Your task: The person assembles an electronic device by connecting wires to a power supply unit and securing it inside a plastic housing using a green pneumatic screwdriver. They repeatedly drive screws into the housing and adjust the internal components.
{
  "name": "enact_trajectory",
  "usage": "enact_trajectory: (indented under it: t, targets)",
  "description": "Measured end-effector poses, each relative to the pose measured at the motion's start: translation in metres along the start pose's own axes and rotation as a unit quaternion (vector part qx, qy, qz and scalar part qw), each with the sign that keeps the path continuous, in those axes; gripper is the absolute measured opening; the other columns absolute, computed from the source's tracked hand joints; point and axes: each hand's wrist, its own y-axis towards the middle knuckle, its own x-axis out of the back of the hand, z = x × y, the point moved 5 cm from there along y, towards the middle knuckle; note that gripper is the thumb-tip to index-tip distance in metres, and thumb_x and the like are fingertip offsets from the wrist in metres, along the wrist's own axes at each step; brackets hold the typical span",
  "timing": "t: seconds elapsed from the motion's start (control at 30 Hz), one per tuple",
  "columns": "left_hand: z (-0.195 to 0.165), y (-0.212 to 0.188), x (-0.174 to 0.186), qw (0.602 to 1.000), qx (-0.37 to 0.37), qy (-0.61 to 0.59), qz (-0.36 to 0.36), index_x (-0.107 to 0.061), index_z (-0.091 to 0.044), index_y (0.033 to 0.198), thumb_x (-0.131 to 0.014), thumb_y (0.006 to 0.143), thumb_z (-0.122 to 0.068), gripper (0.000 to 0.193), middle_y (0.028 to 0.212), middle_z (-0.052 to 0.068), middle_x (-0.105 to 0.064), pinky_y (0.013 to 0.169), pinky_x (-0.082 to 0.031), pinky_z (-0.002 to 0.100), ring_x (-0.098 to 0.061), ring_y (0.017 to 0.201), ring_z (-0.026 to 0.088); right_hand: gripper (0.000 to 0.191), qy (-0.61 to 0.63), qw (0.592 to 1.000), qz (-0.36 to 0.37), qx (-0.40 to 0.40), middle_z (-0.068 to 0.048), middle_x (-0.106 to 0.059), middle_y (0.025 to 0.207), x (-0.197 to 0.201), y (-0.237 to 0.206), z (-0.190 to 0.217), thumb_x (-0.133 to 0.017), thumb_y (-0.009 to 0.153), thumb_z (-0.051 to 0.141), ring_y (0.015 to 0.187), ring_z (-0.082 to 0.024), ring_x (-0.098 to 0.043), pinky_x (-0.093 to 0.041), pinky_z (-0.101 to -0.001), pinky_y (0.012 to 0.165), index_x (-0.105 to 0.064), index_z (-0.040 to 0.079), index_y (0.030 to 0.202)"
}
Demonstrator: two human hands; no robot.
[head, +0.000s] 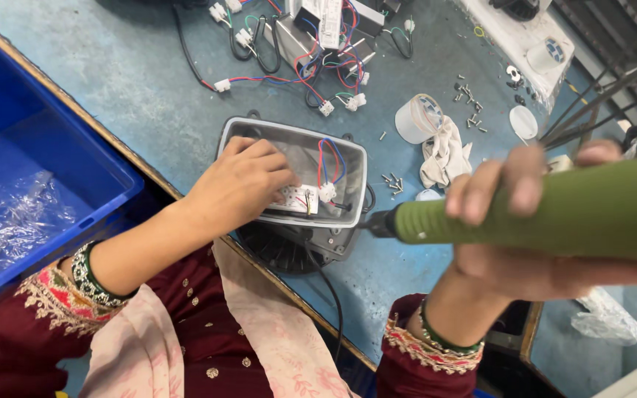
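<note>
Blue bench: left hand (241, 184) flat in wired housing (293, 173), right hand (532, 228) gripping green screwdriver (554, 214).

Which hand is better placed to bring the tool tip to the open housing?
Probably the right hand: it grips the green screwdriver, whose tip sits at the grey housing edge. The left hand rests inside it.

The table (134, 81) is blue-grey and a bit scratched, with a brown edge. A grey open box (293, 177) with coloured wires inside sits near that edge, on top of a black round part (289, 250). Behind it lies a tangle of red, blue and black wires (311, 66) with white plugs. Small screws (394, 184) are scattered on the table. A white rag (444, 155) lies beside a round white tub (416, 118). A blue bin (31, 140) stands past the table edge.
</note>
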Motion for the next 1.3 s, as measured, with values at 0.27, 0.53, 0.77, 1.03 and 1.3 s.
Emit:
enact_trajectory:
  t: [0.27, 0.53, 0.77, 1.03, 1.3]
  targets:
    - [0.011, 0.003, 0.001, 0.999, 0.006, -0.032, 0.007, -0.074, -0.019, 0.099, -0.08, 0.072, -0.024, 0.028, 0.1, 0.0, -0.065, 0.092, -0.041, 0.044, -0.058, 0.106, 0.023, 0.094, 0.042, 0.997, 0.023, 0.055, -0.017, -0.059, 0.08, -0.027, 0.0, -0.063, -0.036, 0.088, 0.085, 0.057, -0.023, -0.059, -0.052, -0.0386, 0.052, -0.041, 0.006, 0.139]
    - [0.01, -0.002, 0.01, 0.999, 0.004, -0.029, -0.033, -0.075, -0.021, 0.1, -0.079, 0.072, -0.024, 0.028, 0.099, -0.001, -0.064, 0.093, -0.043, 0.042, -0.06, 0.106, 0.022, 0.089, 0.004, 0.996, -0.028, 0.09, -0.018, -0.055, 0.079, -0.038, 0.004, -0.101, -0.033, 0.093, 0.082, 0.052, -0.023, -0.053, -0.05, -0.0366, 0.05, -0.039, 0.002, 0.132]
    - [0.011, -0.003, 0.011, 0.999, 0.004, -0.031, -0.04, -0.075, -0.021, 0.1, -0.079, 0.073, -0.024, 0.028, 0.099, -0.002, -0.064, 0.095, -0.042, 0.042, -0.059, 0.106, 0.021, 0.088, -0.015, 0.996, -0.027, 0.079, -0.018, -0.055, 0.08, -0.041, 0.006, -0.104, -0.033, 0.092, 0.082, 0.053, -0.023, -0.054, -0.05, -0.0365, 0.05, -0.038, 0.004, 0.134]
    - [0.014, -0.004, 0.016, 0.998, -0.01, -0.033, -0.061, -0.074, -0.018, 0.1, -0.078, 0.075, -0.024, 0.026, 0.098, -0.002, -0.064, 0.095, -0.042, 0.042, -0.059, 0.106, 0.021, 0.087, 0.0, 0.998, -0.011, 0.07, -0.018, -0.056, 0.082, -0.044, 0.01, -0.103, -0.031, 0.092, 0.083, 0.055, -0.025, -0.055, -0.05, -0.0378, 0.052, -0.037, 0.005, 0.131]
    - [0.015, -0.004, 0.02, 0.999, -0.015, -0.006, -0.052, -0.074, -0.017, 0.099, -0.075, 0.073, -0.023, 0.027, 0.096, -0.002, -0.063, 0.095, -0.043, 0.042, -0.059, 0.105, 0.021, 0.09, 0.006, 0.997, -0.013, 0.077, -0.018, -0.055, 0.08, -0.047, 0.012, -0.101, -0.029, 0.091, 0.083, 0.054, -0.025, -0.054, -0.05, -0.038, 0.05, -0.035, 0.005, 0.134]
